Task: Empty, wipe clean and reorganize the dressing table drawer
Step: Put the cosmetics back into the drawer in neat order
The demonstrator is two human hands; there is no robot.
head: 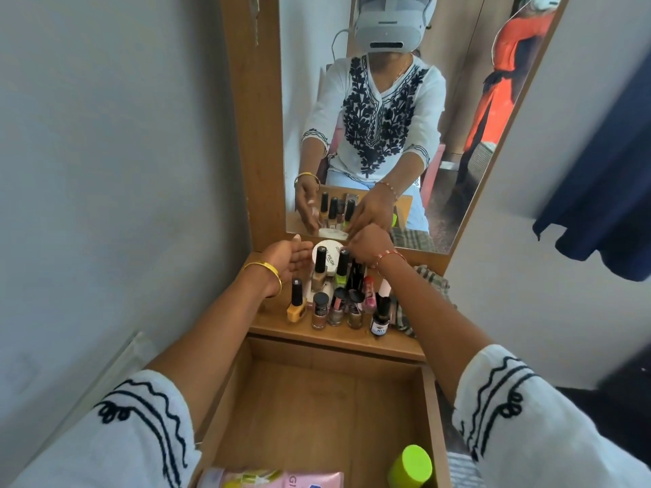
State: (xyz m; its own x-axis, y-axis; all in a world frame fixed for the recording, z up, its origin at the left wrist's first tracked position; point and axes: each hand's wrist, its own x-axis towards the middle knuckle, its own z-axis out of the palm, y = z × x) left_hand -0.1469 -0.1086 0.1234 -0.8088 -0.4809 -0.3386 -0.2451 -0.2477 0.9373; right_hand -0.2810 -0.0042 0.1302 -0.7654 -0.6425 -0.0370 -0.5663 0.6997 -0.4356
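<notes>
R hand [366, 245] reaches to the back of the shelf [278, 327], fingers curled down at the far side of the white tub [329, 253] & the cap of the green bottle [341, 267]; fingertips are hidden behind its own knuckles, so can't tell if it's pinching anything. L hand [287, 255] is spread, palm turned inward, fingers straight, just beside the tub's left edge, not gripping.

Risks, as a judgement: the bottles [334, 308] stand packed tight, upright, some touching. Both forearms pass right over/beside the front row, so a wrist or the bangle [267, 272] dragging back could topple one & domino the rest. The tub sits tilted behind tall caps; lifting it w/o clearing them may knock the gold bottle [318, 272]. Anything falling fwd drops into the open drawer [317, 399] or off the shelf lip; glass could crack or leak.

Drawer is pulled out below the shelf, mostly bare wood inside; a lime-capped container [410, 466] sits at its near right corner & a pink packet [281, 479] at the near edge. Checked cloth [428, 280] lies on the shelf's right end, partly under the R arm.

Room: wood-framed mirror [370, 118] above the shelf reflects the seated person; grey walls either side; dark blue fabric [606, 206] hangs at right.
</notes>
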